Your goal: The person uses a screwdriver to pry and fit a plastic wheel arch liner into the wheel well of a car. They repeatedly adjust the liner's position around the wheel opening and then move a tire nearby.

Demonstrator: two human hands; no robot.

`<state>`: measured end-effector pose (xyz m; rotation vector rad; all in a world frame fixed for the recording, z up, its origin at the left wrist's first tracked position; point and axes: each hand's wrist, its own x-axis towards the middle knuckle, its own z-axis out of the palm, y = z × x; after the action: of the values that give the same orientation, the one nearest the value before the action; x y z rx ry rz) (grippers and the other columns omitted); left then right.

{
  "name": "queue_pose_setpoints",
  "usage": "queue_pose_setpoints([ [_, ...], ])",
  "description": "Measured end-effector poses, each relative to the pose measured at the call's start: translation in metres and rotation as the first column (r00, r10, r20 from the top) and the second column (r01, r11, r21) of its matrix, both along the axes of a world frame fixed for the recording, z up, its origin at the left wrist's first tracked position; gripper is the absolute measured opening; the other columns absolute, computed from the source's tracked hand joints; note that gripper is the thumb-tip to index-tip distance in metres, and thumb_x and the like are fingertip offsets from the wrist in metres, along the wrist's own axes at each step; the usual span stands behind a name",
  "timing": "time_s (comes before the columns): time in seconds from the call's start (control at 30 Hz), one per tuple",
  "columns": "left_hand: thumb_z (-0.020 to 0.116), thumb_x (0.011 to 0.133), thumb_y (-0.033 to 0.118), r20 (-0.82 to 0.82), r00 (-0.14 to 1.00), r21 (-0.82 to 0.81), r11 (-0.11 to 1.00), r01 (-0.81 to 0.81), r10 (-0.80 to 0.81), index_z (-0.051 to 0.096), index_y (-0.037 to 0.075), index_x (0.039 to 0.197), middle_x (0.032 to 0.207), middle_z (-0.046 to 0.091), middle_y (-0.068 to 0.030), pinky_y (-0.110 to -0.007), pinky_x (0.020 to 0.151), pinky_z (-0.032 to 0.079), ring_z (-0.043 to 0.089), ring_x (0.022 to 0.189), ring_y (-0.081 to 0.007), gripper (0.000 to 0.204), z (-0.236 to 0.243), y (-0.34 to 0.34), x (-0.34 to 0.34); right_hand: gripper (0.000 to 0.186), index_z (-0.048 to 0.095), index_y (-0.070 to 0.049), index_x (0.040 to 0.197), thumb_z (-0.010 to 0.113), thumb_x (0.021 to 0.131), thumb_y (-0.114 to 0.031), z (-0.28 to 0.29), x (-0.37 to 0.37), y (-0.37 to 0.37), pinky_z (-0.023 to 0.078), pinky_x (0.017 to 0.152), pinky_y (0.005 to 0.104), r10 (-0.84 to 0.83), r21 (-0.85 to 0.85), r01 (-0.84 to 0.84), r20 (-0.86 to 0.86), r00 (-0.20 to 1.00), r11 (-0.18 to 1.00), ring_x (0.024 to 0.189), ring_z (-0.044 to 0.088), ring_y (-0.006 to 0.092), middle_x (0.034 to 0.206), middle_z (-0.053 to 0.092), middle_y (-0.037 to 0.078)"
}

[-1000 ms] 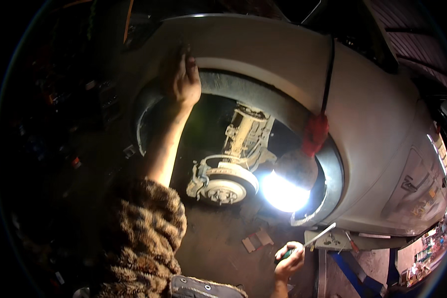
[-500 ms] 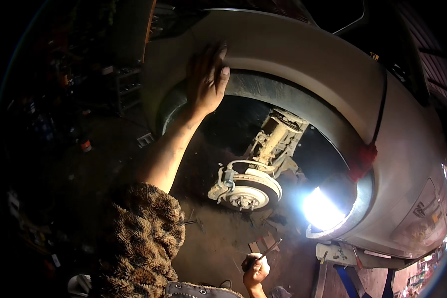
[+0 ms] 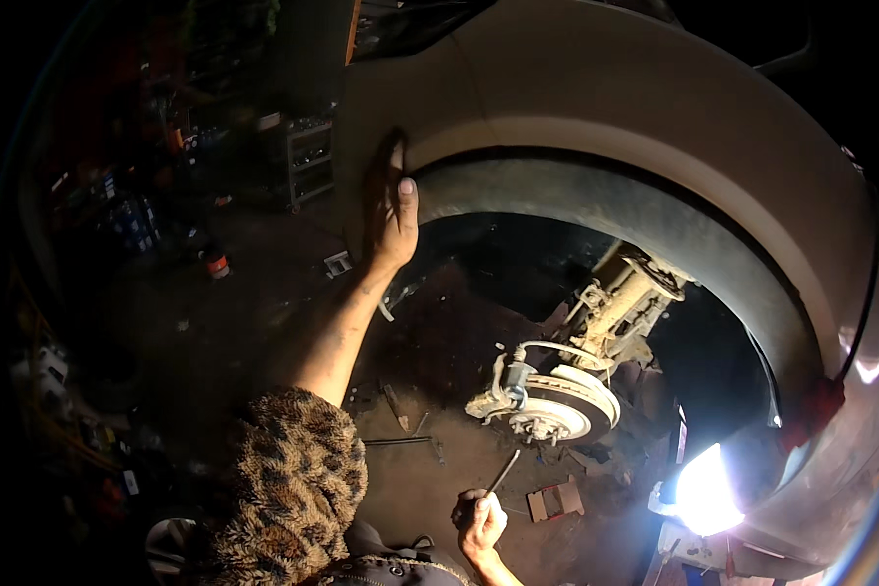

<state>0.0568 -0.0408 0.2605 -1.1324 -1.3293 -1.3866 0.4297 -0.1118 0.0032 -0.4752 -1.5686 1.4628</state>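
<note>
My left hand (image 3: 393, 223) lies against the car's fender (image 3: 596, 88) at the left edge of the wheel arch (image 3: 557, 186), fingers stretched out and thumb up. Low in the middle, my right hand (image 3: 481, 525) is closed round a slim metal rod-like tool (image 3: 504, 471); its tip points up toward the hub and its exact kind is unclear. Just above that tip is the bare brake disc (image 3: 591, 396) with wheel studs, apart from the tool. A caliper (image 3: 503, 386) sits at its left side. The dirty strut (image 3: 615, 317) rises behind into the arch.
A glaring work lamp (image 3: 708, 493) shines at the lower right, near a red cloth (image 3: 818, 415). On the floor lie an open small box (image 3: 555, 500) and a dark bar (image 3: 398, 441). A shelved tool cart (image 3: 310, 161) and a red can (image 3: 215, 264) stand at the left.
The view has shifted, so the car and brake disc sit farther right and lower. My left hand stays on the fender, now nearer its arch edge. The tool's tip is closer to the hub.
</note>
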Motion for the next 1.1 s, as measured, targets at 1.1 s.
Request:
queue_pose_setpoints([
  [1.1, 0.073, 0.085, 0.032, 0.121, 0.974, -0.127, 0.97, 0.209, -0.194, 0.049, 0.006, 0.13, 0.12, 0.05, -0.0195, -0.05, 0.091, 0.04, 0.047, 0.11, -0.0371, 0.057, -0.025, -0.04, 0.001, 0.045, 0.058, 0.001, 0.088, 0.041, 0.105, -0.038, 0.013, -0.166, -0.167, 0.04, 0.039, 0.0268, -0.57, -0.283, 0.568, 0.085, 0.817, 0.773, 0.043, 0.05, 0.0136, 0.058, 0.053, 0.006],
])
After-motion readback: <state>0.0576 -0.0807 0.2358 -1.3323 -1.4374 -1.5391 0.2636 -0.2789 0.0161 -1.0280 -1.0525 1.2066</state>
